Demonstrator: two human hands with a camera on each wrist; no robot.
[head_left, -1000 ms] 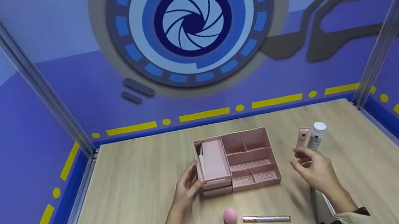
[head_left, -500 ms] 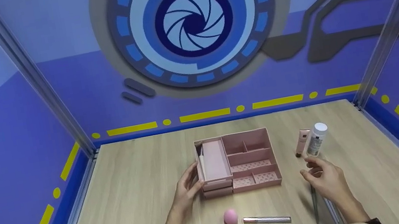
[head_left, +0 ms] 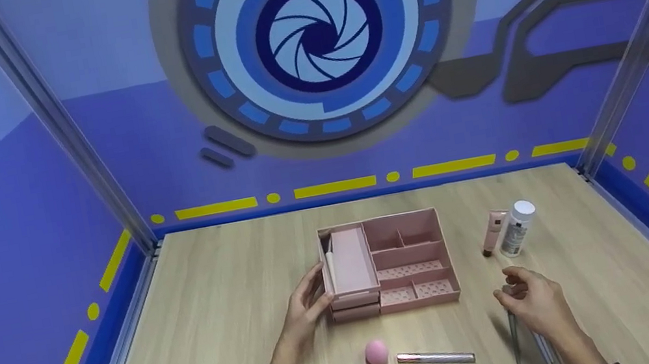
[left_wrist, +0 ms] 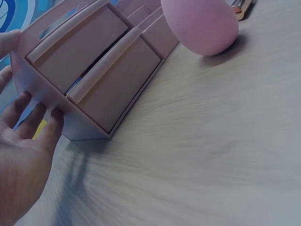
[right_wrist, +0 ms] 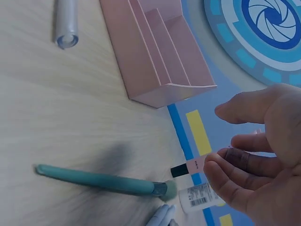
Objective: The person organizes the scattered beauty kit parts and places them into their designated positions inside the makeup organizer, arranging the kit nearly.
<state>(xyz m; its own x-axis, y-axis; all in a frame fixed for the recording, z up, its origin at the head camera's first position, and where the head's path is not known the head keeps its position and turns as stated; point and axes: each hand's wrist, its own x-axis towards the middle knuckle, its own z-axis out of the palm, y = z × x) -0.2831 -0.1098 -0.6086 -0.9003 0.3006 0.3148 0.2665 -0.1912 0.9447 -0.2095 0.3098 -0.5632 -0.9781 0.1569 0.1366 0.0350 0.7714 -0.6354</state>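
My left hand [head_left: 304, 307] rests its fingertips against the left side of a pink makeup organizer [head_left: 406, 214], the thumb at its front corner. In the left wrist view the fingers [left_wrist: 51, 129] lie nearly straight on the side wall, beside two front drawers [left_wrist: 117, 70]. A makeup brush [head_left: 331, 266] with a pale handle lies in the organizer's left top compartment. My right hand [head_left: 535, 298] hovers with loosely bent fingers, holding nothing, over the end of a green makeup brush [right_wrist: 99, 179] on the table. Slim pale sticks [head_left: 544, 349] lie beside that brush, partly hidden by the wrist.
A pink makeup sponge [head_left: 376, 353] and a silver tube [head_left: 436, 358] lie in front of the organizer. Behind my right hand stand a small pink squeeze tube [head_left: 494, 233] and a white-capped bottle [head_left: 516, 232]. Walls with metal posts [head_left: 625, 46] enclose the table [head_left: 215, 279].
My right hand has drawn back from the pink tube and bottle, toward me and slightly right, over the green brush. My left hand stays at the organizer's side.
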